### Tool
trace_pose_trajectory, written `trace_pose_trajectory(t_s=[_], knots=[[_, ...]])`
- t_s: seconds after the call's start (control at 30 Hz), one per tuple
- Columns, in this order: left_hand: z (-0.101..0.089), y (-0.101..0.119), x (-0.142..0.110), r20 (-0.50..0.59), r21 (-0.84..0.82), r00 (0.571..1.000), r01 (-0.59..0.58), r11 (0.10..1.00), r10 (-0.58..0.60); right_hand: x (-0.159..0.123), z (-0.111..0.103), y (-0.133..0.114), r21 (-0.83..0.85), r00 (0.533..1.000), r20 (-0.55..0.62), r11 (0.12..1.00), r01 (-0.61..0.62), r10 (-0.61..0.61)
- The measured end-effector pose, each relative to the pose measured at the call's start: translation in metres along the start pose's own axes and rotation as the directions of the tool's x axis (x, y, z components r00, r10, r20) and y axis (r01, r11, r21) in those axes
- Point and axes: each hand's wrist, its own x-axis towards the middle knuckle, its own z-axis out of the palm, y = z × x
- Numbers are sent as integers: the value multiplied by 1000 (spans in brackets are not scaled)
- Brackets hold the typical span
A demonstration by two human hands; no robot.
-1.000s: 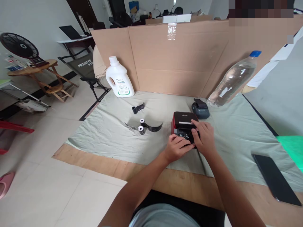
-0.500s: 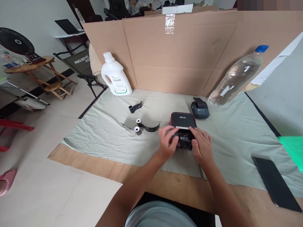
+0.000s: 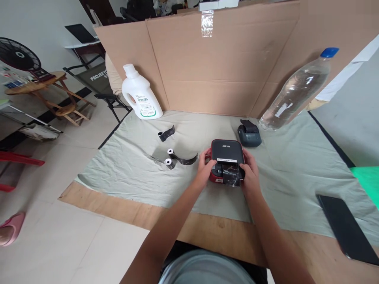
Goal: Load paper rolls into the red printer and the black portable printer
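Note:
A label printer [image 3: 227, 149], black on top with red sides, rests on the pale cloth in front of me, its lid down. From its front slot hangs a strip of glossy black label paper [image 3: 231, 175]. My left hand [image 3: 204, 169] grips the printer's left side, thumb on the front corner. On the opposite side my right hand [image 3: 251, 169] clasps it, thumb by the strip. Some fingers are hidden along the sides. Behind and to the right sits a smaller dark printer [image 3: 250, 136] with a black strip sticking up.
Black paper rolls [image 3: 169, 163] lie on the cloth [image 3: 124, 157], left of the printer. A white jug [image 3: 142, 94] and a water bottle [image 3: 296, 92] lean on the cardboard wall [image 3: 201, 63]. A dark phone-like slab [image 3: 345, 225] lies at the right near the wooden edge.
Both hands have moved from the printer's front and top to its two sides, now holding it. The strip is more exposed. The view has shifted slightly.

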Motion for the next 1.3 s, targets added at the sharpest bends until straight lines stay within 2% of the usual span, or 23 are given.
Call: trace_pose_trajectory(t_s=[0.17,0.33,0.43,0.57,0.7,0.8,0.93,1.03,1.1,1.2,1.3], knots=[[2,0,0,-9,-11,1000,-25,1000,24,0,4,-3,80,999,-34,996,-35,37],[-2,-1,-8,8,11,997,-77,997,77,-18,8,-5,133,987,-101,985,-113,127],[-7,-3,-18,34,49,990,-138,989,136,-36,4,-8,86,992,-62,991,-102,108],[-12,-7,-30,93,108,976,-208,972,199,-55,-6,-13,-30,999,51,999,-10,11],[-9,-8,-29,103,131,973,-218,967,205,-51,-9,-12,-122,995,88,991,48,-37],[-6,4,-7,92,95,965,-253,963,245,-25,-2,-14,-140,995,75,987,79,-69],[-7,35,52,74,68,959,-279,958,274,33,24,-20,-102,989,93,987,124,-115],[-10,55,100,77,51,978,-199,979,195,77,49,-18,-80,987,123,990,113,-103],[-14,62,124,72,50,982,-177,983,173,97,64,-13,-75,986,145,993,96,-84],[-22,65,143,61,46,985,-166,985,163,112,79,-5,-65,980,180,993,96,-83],[-27,63,149,59,38,986,-157,987,154,116,86,0,-69,978,189,992,104,-89]])
